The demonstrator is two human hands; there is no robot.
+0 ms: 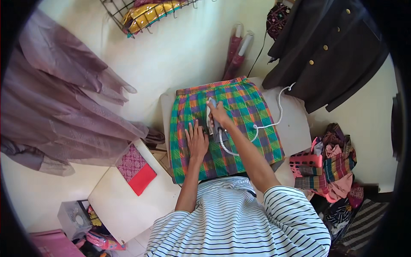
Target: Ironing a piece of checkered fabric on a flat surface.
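A plaid garment (253,106) with a gathered waistband, in green, orange and purple, lies spread over a padded ironing surface (289,128). My right hand (218,114) is closed round the handle of a clothes iron (220,135), which rests on the middle of the cloth with its tip towards the waistband. Just left of the iron, my left hand (197,141) lies flat on the plaid cloth, fingers spread. A white braided cord (280,106) runs from the iron's heel, passes beneath my right forearm and goes up to the right.
Mauve sheer garments (80,112) hang at the left, a dark buttoned jacket (321,54) at the upper right. Folded red and patterned cloth (141,180) lies on a white table (128,205). A pink basket (305,163) heaped with clothes stands right. A wire basket (154,16) is on the wall.
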